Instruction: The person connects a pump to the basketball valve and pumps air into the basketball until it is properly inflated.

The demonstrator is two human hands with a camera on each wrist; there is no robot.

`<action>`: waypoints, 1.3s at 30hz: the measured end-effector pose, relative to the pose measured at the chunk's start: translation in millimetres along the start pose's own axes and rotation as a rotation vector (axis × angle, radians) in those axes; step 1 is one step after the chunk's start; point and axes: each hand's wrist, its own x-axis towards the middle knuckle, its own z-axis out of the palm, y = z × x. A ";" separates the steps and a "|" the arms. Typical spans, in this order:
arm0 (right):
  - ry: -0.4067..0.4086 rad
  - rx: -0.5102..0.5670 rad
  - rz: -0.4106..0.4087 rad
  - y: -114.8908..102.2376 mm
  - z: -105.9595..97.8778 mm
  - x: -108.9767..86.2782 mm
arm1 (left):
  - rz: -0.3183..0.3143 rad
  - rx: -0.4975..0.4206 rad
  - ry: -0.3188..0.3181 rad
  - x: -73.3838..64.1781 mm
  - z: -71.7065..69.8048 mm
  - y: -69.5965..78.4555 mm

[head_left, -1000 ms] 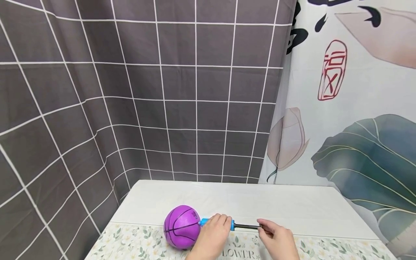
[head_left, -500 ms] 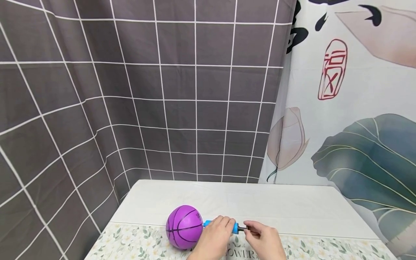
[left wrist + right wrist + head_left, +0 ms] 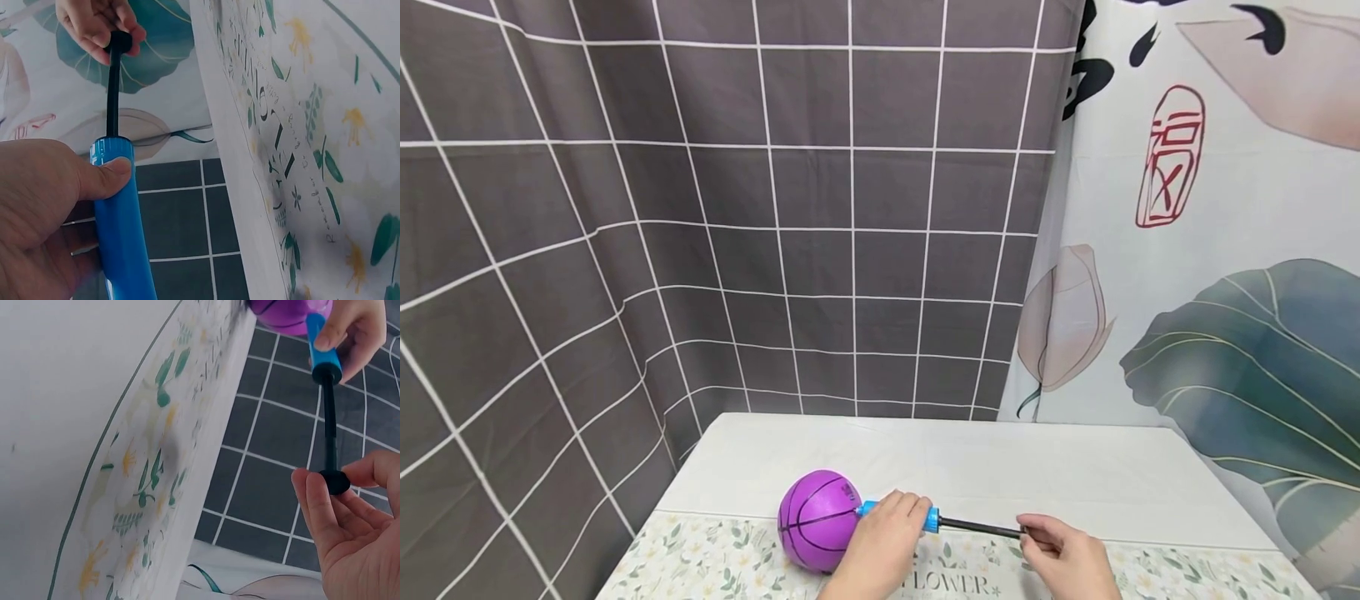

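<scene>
A purple ball [image 3: 818, 523] with black basketball lines sits on the table's left part. Against its right side points a blue hand pump [image 3: 122, 219], held roughly level. My left hand [image 3: 883, 542] grips the blue barrel, thumb along its side in the left wrist view. Out of the barrel's right end runs a long black rod [image 3: 977, 527], largely drawn out. At its far end my right hand [image 3: 1067, 557] pinches the round black knob [image 3: 335, 482] between thumb and fingers. The joint at the ball is partly covered by the left hand in the head view.
The table [image 3: 955, 454] has a white back strip and a floral cloth [image 3: 715, 550] with printed lettering in front. Behind hangs a dark grey curtain [image 3: 812, 250] with white grid lines. On the right hangs a white cloth [image 3: 1105, 208] with leaf prints.
My right hand first moved left, pushing the rod into the barrel, then pulled it back out to the right, farther than before. The ball and left hand shifted slightly right, then back.
</scene>
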 end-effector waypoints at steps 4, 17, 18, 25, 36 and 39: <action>0.004 -0.001 0.001 0.9 -1.3 0.2 | 0.003 0.007 -0.002 -0.1 0.0 1.0; 0.069 -0.031 -0.174 -28.7 28.6 -5.2 | 0.055 0.145 0.062 2.2 -1.0 10.7; 0.067 -0.026 -0.184 -31.8 32.1 -5.9 | 0.058 0.148 0.063 2.6 -1.0 11.6; 0.019 0.042 -0.224 -39.5 45.5 -8.6 | 0.066 0.103 0.047 2.2 1.2 15.4; 0.015 0.052 -0.094 -14.5 20.7 -4.1 | 0.041 0.067 0.082 -2.4 4.5 6.3; 0.027 0.020 -0.046 -5.7 9.7 -1.8 | 0.022 0.051 0.053 -2.6 2.6 3.1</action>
